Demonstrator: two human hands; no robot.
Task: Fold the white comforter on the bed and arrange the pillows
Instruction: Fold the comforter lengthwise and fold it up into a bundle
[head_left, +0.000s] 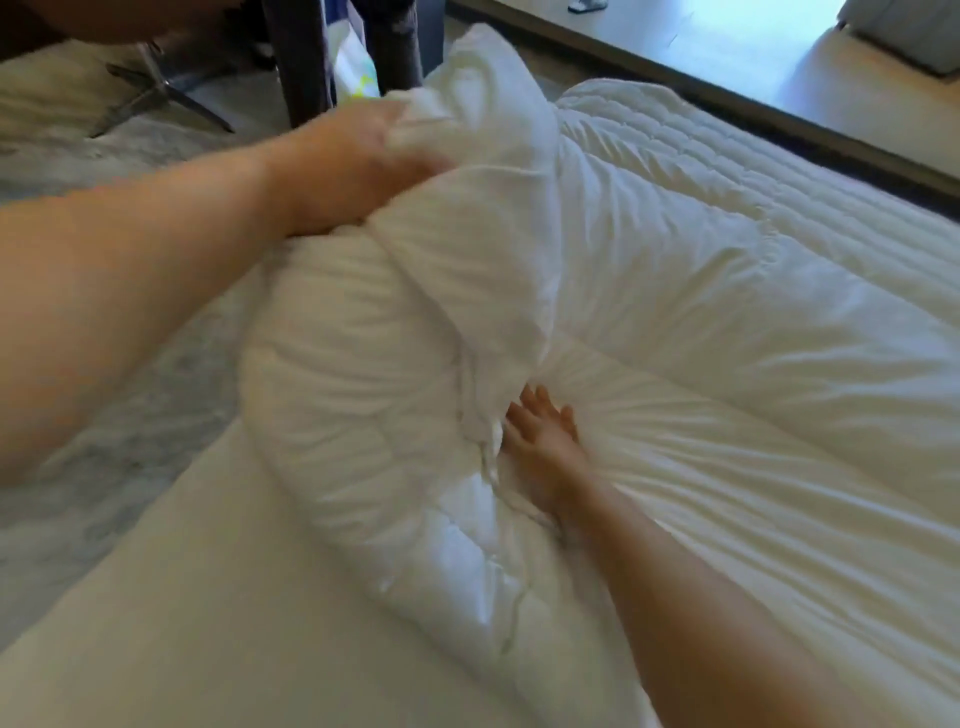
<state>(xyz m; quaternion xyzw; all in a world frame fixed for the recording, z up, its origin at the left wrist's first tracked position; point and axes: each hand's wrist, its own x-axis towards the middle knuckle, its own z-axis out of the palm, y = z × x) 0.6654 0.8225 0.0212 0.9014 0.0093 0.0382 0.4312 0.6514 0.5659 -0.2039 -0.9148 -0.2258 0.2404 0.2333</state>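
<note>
While left hand (358, 156) bunches a fold of the white comforter (675, 322) up at upper centre of frame, right hand (540, 457) lies flat on it at lower centre.

Left: fingers closed into the fabric, gripping a raised wad that peaks near top centre; motion-blurred, so exact finger placement unclear. Right: open, fingers spread, palm down, pressing the crease where the lifted fold meets the flat part (nothing gripped). Comforter covers centre and right of frame, rolled edge bulging at centre left. Bare mattress sheet (208, 597) shows lower left. Grey rug (104, 364) along left edge; chair base (161, 98) upper left; dark floor strip (727, 88) upper right.
</note>
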